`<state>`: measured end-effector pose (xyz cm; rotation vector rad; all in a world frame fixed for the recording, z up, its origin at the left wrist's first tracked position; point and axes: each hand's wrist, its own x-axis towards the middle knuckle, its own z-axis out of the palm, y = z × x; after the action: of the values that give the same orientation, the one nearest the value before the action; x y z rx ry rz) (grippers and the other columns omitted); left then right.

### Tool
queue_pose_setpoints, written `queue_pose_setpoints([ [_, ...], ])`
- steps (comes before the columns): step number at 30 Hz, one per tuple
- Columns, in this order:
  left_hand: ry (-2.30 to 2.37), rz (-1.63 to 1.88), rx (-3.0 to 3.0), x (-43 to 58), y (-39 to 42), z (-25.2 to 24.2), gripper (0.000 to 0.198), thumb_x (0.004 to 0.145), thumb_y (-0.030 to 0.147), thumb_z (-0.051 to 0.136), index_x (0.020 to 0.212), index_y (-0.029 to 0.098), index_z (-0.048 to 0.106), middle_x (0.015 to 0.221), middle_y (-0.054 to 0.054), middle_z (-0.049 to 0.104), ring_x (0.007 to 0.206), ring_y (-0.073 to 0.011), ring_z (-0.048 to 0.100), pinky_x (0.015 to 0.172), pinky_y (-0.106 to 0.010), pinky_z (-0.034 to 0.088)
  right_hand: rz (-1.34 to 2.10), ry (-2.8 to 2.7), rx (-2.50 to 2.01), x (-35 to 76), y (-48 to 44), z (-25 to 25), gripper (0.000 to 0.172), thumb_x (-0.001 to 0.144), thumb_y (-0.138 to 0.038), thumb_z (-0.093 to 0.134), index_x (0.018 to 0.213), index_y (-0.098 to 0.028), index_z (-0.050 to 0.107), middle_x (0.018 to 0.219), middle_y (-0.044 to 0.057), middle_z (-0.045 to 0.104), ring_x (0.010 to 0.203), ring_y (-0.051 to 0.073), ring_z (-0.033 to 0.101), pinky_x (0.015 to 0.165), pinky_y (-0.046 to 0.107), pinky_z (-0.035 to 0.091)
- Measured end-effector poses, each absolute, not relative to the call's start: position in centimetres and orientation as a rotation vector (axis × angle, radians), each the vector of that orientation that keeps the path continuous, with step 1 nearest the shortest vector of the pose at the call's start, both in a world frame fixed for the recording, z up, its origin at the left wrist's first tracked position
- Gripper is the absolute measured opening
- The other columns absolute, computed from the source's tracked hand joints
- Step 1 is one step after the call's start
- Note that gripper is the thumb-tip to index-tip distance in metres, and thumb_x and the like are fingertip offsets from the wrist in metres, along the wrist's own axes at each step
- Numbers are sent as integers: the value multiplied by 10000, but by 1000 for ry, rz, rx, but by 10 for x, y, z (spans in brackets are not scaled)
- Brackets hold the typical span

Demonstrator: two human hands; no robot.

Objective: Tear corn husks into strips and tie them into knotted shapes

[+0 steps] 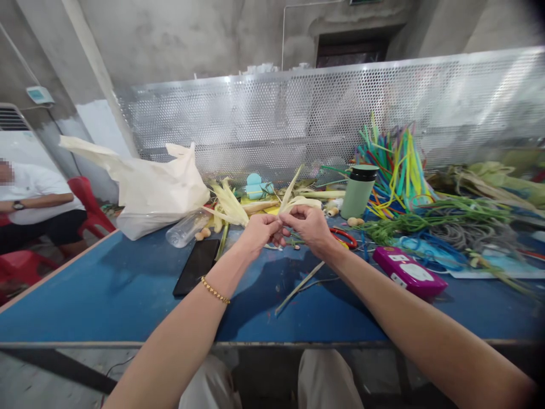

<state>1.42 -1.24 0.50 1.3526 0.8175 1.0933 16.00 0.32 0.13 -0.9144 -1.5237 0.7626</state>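
Observation:
My left hand [260, 234] and my right hand [310, 227] meet above the middle of the blue table, fingertips pinched together. Between them is a pale corn husk [290, 196], with one narrow strip pointing up and a wider part bending right behind my right hand. Both hands appear to grip its lower end, though the fingers hide the exact hold. Another bunch of pale husks [230, 201] lies behind my left hand. Red-handled scissors [346, 238] rest just right of my right wrist. Below the hands, a dry stalk strip [298, 288] lies on the table.
A white plastic bag [159, 190], clear bottle [184, 232] and black phone [196, 267] are left. To the right stand a green tumbler [359, 194], colourful strips [402, 170], green stems [447, 218] and a purple box [409, 272]. A perforated metal panel [264, 122] closes the back; a person sits far left.

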Motion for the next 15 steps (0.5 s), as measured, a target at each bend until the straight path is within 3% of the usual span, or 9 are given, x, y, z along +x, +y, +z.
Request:
queue_pose_setpoints([
  [7, 786, 1102, 1299, 12, -12, 5, 138, 848, 146, 658, 731, 72, 647, 702, -83, 704, 486, -117, 630, 491, -228, 464, 796, -1512, -867, 159, 1, 3, 273, 669, -396, 738, 588, -165, 617, 559, 1, 600, 535, 115, 505, 506, 248, 383],
  [15, 764, 1130, 1275, 13, -14, 8, 153, 872, 184, 649, 769, 70, 663, 722, -98, 717, 477, -112, 620, 485, -224, 457, 733, -1493, -886, 162, 3, 5, 315, 647, -423, 767, 566, -162, 609, 573, 3, 592, 541, 108, 492, 521, 249, 390],
])
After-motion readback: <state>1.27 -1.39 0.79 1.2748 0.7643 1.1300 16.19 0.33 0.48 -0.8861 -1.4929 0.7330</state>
